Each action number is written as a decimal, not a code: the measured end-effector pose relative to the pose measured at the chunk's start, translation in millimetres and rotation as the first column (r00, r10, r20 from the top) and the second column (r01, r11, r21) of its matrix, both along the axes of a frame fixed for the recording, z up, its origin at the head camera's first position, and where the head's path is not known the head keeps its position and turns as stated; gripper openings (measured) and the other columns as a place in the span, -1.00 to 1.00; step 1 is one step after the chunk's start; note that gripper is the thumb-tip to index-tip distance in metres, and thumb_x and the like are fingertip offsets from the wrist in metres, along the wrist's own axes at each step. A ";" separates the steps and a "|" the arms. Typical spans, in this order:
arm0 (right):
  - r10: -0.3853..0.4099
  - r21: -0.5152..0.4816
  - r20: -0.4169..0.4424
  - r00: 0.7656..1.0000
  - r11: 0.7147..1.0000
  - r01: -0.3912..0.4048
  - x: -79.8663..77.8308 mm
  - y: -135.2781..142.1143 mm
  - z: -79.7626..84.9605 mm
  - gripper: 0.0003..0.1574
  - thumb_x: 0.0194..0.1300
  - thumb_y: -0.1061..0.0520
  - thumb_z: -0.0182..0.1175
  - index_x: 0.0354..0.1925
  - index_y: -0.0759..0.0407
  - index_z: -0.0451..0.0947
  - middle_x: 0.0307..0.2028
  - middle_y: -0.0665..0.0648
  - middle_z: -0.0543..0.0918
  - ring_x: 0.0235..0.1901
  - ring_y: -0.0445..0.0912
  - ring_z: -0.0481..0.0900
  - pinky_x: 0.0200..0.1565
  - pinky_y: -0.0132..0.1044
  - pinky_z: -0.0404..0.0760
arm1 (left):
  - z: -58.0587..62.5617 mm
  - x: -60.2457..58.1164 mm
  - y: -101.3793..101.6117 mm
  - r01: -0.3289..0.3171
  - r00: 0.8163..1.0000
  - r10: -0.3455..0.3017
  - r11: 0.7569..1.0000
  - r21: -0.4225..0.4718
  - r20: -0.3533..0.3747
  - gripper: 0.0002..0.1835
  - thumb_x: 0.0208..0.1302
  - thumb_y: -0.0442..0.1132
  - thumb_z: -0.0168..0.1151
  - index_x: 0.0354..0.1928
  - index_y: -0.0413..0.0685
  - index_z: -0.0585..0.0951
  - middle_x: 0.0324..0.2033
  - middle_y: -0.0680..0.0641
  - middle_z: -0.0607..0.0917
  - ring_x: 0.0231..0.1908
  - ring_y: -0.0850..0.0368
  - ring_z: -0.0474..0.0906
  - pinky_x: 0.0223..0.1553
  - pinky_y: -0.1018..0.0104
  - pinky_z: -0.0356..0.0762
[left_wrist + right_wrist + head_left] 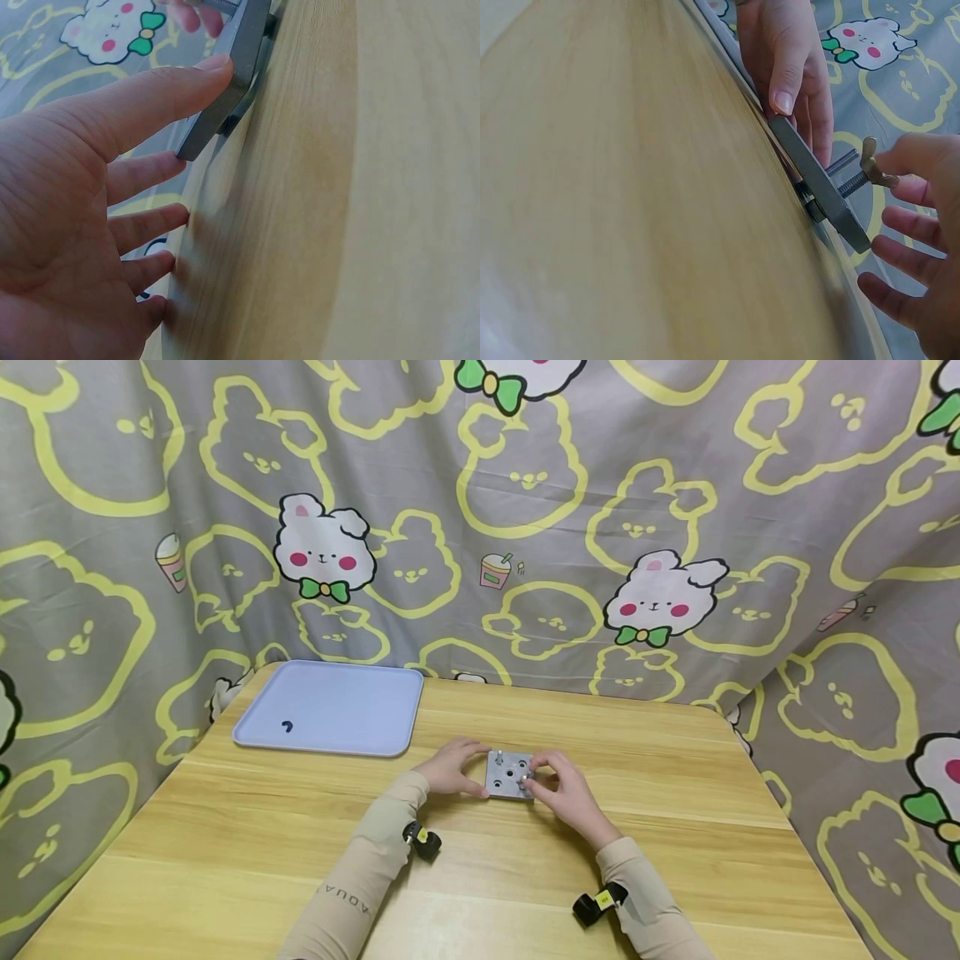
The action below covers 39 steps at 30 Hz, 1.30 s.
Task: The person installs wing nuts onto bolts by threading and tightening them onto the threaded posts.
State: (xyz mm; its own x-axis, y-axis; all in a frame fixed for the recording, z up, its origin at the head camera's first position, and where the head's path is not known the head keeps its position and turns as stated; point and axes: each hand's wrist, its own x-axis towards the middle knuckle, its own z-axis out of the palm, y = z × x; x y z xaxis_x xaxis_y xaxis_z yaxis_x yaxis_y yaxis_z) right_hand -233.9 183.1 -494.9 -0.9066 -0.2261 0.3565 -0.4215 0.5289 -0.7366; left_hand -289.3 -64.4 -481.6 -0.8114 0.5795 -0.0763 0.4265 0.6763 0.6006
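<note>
A grey square metal plate [511,788] with several holes sits in front of me on small feet. My left hand [450,768] holds it at the left side, thumb at the near corner and forefinger towards the far corner. A threaded bolt [843,162] stands up from the plate near its far left corner. Near the right edge rises a second bolt [853,184] topped by a brass-coloured wing nut [868,159]. Thumb and forefinger of my right hand [567,789] pinch this wing nut; its other fingers are spread beside the plate's edge.
A pale blue tray [345,706] lies at the table's back left, with a small dark curved piece [287,726] in it. The wooden table [480,877] ends at a patterned curtain [420,485]. Each forearm wears a black wrist camera [426,841].
</note>
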 end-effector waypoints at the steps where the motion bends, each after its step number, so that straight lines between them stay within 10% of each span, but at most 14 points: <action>1: -0.003 -0.003 0.003 1.000 1.000 0.003 0.2 0.0 0.5 -0.80 0.16 0.23 0.35 -0.24 0.12 0.54 -0.07 0.16 0.63 -0.02 0.06 0.58 -0.08 -0.04 0.68 | -0.2 0.0 -0.1 0.000 1.000 0.000 1.000 -0.001 0.000 -0.07 -0.02 0.06 0.48 0.41 -0.01 0.32 0.43 -0.26 0.26 0.47 -0.26 0.04 0.48 -0.19 -0.05; 15: -0.014 0.003 0.002 1.000 1.000 0.014 1.3 -0.2 3.4 -0.80 0.10 0.35 0.26 -0.38 0.05 0.54 -0.01 0.20 0.64 0.04 0.09 0.58 -0.05 -0.13 0.65 | -1.0 -0.1 -0.3 0.000 1.000 0.000 1.000 -0.007 -0.003 -0.08 -0.01 0.06 0.48 0.41 0.01 0.33 0.43 -0.25 0.26 0.47 -0.25 0.04 0.48 -0.18 -0.05; 25: -0.010 0.035 0.003 1.000 0.999 0.010 -0.3 -0.3 -0.1 -0.50 0.09 0.24 0.41 0.03 0.22 0.53 0.02 0.18 0.60 0.05 0.10 0.56 -0.05 -0.01 0.65 | -2.5 -0.6 -0.1 -0.007 1.000 0.007 1.000 -0.006 -0.010 -0.07 -0.03 0.07 0.49 0.40 0.00 0.33 0.43 -0.26 0.26 0.47 -0.26 0.05 0.47 -0.20 -0.04; 39: -0.013 0.023 0.035 0.999 1.000 0.013 -0.2 0.0 2.2 -0.79 0.14 0.16 0.38 -0.37 0.03 0.49 0.01 0.18 0.62 0.06 0.07 0.55 -0.05 -0.11 0.61 | -2.2 -0.4 -0.1 -0.001 1.000 0.001 1.000 -0.007 -0.010 -0.08 -0.03 0.05 0.49 0.40 0.01 0.33 0.43 -0.26 0.26 0.47 -0.27 0.05 0.47 -0.20 -0.04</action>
